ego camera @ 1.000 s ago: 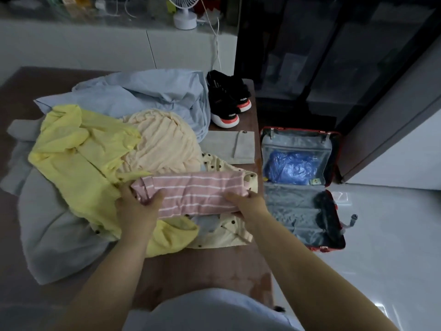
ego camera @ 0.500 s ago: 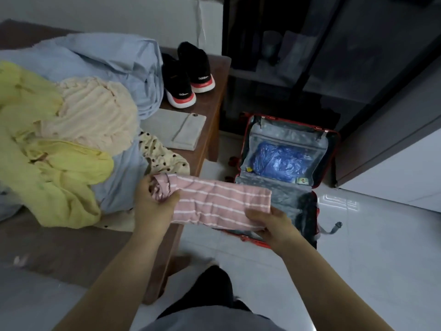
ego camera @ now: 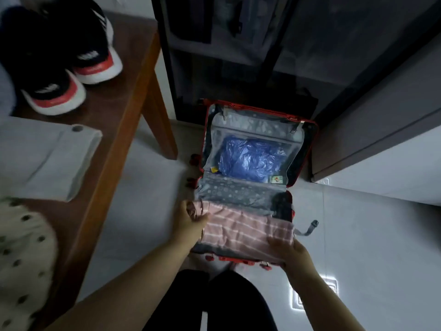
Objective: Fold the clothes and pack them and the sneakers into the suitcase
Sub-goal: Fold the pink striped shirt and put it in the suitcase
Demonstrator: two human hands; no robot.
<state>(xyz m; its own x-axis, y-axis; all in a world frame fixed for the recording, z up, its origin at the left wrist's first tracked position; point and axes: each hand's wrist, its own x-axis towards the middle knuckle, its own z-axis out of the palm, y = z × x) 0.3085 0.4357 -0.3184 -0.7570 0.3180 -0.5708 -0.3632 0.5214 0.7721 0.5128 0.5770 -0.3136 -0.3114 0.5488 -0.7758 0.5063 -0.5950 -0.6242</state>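
1. The left hand (ego camera: 188, 223) and right hand (ego camera: 288, 253) each grasp an end of the folded shirt (ego camera: 248, 232), held between them over the suitcase (ego camera: 238, 191).
2. Light, soft, floppy: it likely unfolds unless supported at both ends.

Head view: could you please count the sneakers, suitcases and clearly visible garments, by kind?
Sneakers: 2 (nearer sneaker, farther sneaker)
Garments: 3 (pink striped garment, grey folded garment, polka-dot garment)
Suitcase: 1
Total: 6
A pale sliver at the left edge is too cropped to count.
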